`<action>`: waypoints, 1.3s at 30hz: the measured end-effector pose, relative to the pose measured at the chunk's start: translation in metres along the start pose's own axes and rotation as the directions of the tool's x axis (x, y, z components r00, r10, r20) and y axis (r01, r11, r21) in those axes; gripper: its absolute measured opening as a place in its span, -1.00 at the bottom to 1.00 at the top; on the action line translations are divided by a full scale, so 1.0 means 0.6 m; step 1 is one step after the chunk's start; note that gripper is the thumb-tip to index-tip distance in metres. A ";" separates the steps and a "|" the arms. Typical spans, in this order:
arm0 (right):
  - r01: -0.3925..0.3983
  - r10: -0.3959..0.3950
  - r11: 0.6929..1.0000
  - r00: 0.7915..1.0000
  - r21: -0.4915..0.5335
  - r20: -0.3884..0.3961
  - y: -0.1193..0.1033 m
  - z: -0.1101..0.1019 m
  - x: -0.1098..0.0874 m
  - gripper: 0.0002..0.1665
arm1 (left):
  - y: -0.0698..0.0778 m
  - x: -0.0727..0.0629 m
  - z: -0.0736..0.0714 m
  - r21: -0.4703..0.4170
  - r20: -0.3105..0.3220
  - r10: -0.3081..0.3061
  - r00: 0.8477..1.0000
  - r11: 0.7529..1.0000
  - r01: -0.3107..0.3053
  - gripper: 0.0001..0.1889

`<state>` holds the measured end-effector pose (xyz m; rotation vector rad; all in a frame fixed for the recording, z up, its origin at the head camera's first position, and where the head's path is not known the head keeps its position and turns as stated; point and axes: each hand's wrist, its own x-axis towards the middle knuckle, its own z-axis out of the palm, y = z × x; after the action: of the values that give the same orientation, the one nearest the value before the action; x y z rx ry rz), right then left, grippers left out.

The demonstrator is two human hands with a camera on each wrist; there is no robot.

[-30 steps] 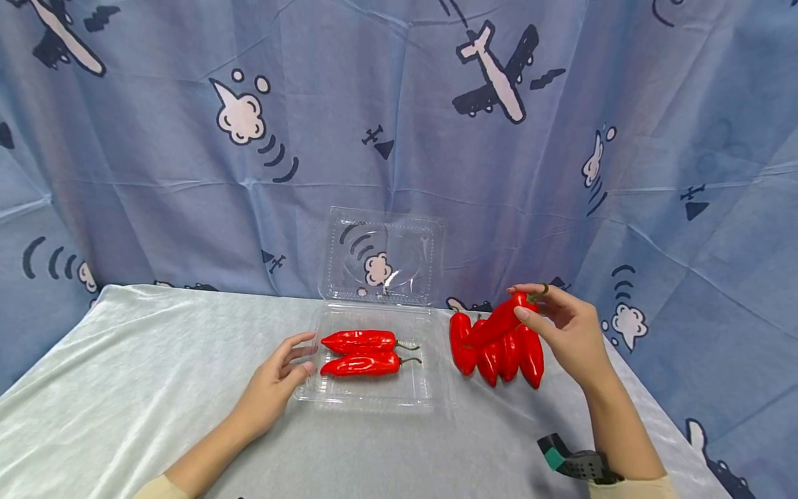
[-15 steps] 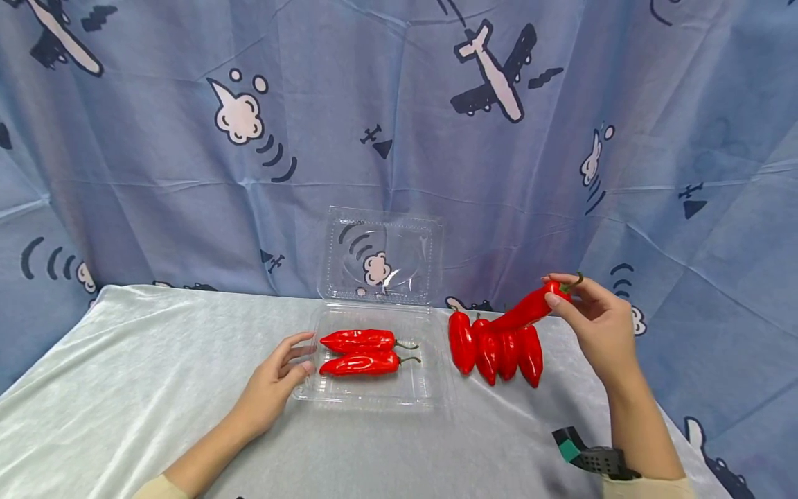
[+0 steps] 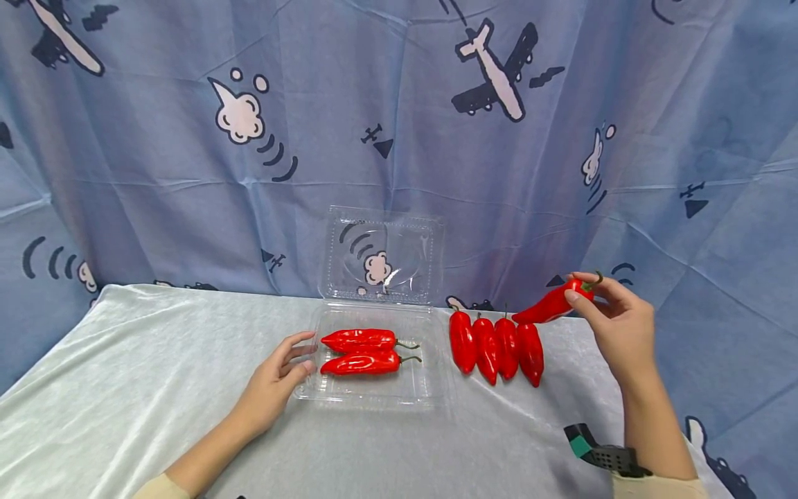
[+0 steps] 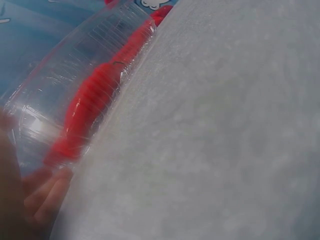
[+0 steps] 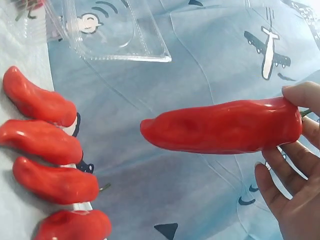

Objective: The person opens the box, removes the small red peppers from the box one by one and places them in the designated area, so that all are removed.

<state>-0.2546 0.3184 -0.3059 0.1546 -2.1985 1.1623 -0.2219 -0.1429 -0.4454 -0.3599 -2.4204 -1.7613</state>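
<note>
My right hand point(image 3: 623, 333) pinches a red chili pepper point(image 3: 551, 303) near its green stem. The pepper's tip points left, raised above the far right part of the table; in the right wrist view its whole body shows. Below and to its left, several red peppers point(image 3: 487, 350) lie side by side in a row. My left hand point(image 3: 268, 384) rests at the left rim of a clear plastic clamshell box point(image 3: 380, 400), fingers loosely bent along the edge. Two red peppers point(image 3: 360, 364) lie in the box, stems to the right. Its clear lid point(image 3: 408, 253) stands raised at the back.
A pale velvety cloth point(image 3: 399, 457) covers the table. Behind it hangs a blue curtain point(image 3: 349, 90) printed with airplanes and clouds. A black and green strap device point(image 3: 605, 454) sits on the right wrist.
My right hand has moved right with the pepper, from over the row to its right end. The row of peppers shows more fully now. My left hand and the box stay put.
</note>
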 end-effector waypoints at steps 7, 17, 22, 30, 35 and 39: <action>-0.031 0.030 0.999 0.999 -0.029 -0.024 0.016 -0.009 0.002 -0.59 | 0.000 0.001 0.000 -0.002 -0.004 -0.006 1.000 1.000 0.006 -0.50; -0.057 0.058 0.987 0.998 -0.152 -0.003 0.040 -0.014 0.004 -0.50 | -0.001 0.000 -0.001 0.001 -0.001 -0.022 1.000 1.000 0.022 -0.50; -0.070 0.073 0.978 0.997 -0.197 0.010 0.047 -0.015 0.002 -0.47 | 0.000 0.000 -0.001 -0.003 0.002 -0.035 0.999 0.999 0.035 -0.50; -0.132 0.145 0.954 0.989 -0.269 0.030 0.066 -0.019 0.002 -0.43 | 0.000 -0.001 -0.001 -0.004 0.005 -0.037 0.999 0.999 0.037 -0.50; -0.131 0.158 0.937 0.986 -0.325 0.059 0.083 -0.016 0.001 -0.44 | -0.001 -0.001 -0.001 -0.010 0.003 -0.031 1.000 0.999 0.031 -0.50; -0.116 0.155 0.926 0.984 -0.359 0.082 0.091 -0.014 0.000 -0.45 | -0.001 -0.001 -0.001 -0.009 0.005 -0.025 1.000 1.000 0.025 -0.50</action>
<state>-0.2712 0.3575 -0.3409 -0.0910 -2.5090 0.8230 -0.2217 -0.1440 -0.4460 -0.3365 -2.4312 -1.7838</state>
